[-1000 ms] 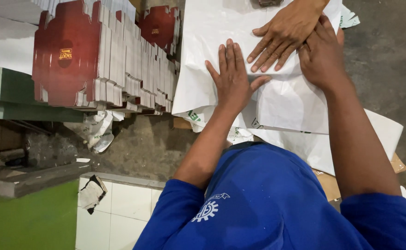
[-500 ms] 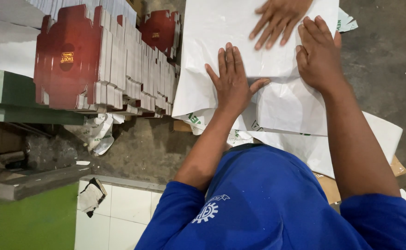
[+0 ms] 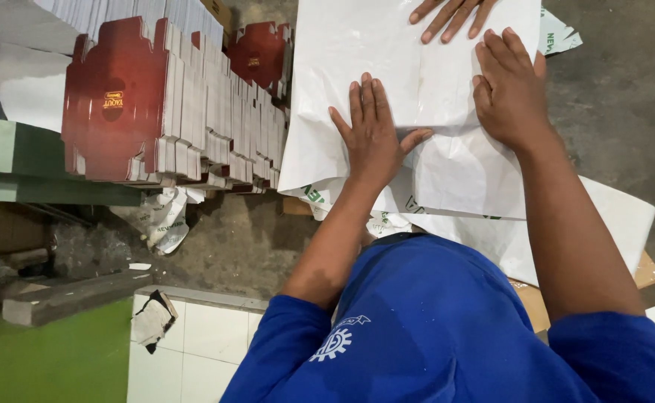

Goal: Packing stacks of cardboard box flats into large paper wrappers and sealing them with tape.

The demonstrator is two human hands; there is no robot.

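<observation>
At twelve o'clock the co-worker's hand [image 3: 453, 13] has drawn back off the white paper bundle [image 3: 417, 67] on the floor; our left hand [image 3: 376, 130] and right hand [image 3: 510, 89] stay flat, open, pressing it.

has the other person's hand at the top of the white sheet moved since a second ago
Yes. The other person's hand has drawn back toward the top edge of the white sheet, away from the wearer's right hand, which it overlapped before; now they are apart.

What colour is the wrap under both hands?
White wrap, with green print at its lower edge; head view.
</observation>
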